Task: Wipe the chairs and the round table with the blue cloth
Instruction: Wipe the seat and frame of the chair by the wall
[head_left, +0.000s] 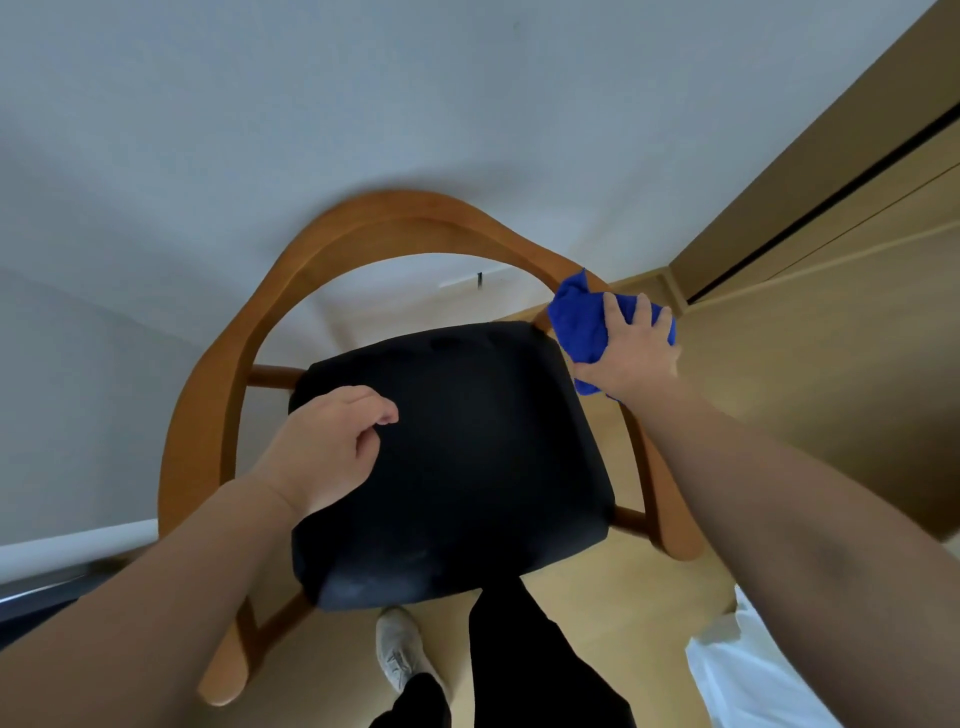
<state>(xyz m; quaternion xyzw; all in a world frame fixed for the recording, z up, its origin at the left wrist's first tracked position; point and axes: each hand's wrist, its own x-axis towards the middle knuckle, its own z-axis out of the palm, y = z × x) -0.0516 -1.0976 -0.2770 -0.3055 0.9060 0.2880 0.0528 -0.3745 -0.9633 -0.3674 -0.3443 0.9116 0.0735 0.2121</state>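
A wooden chair (332, 244) with a curved back rail and a black seat cushion (467, 457) stands right below me, close to a white wall. My right hand (631, 348) holds the bunched blue cloth (579, 322) against the chair's right armrest, fingers spread over it. My left hand (332, 447) hovers over the left side of the cushion with loosely curled fingers and holds nothing. The round table is not in view.
A white wall (363, 104) rises directly behind the chair. A wooden sliding door (831, 182) runs along the right. The light wooden floor (779, 395) extends to the right of the chair. My leg and shoe (397, 649) stand at the chair's front.
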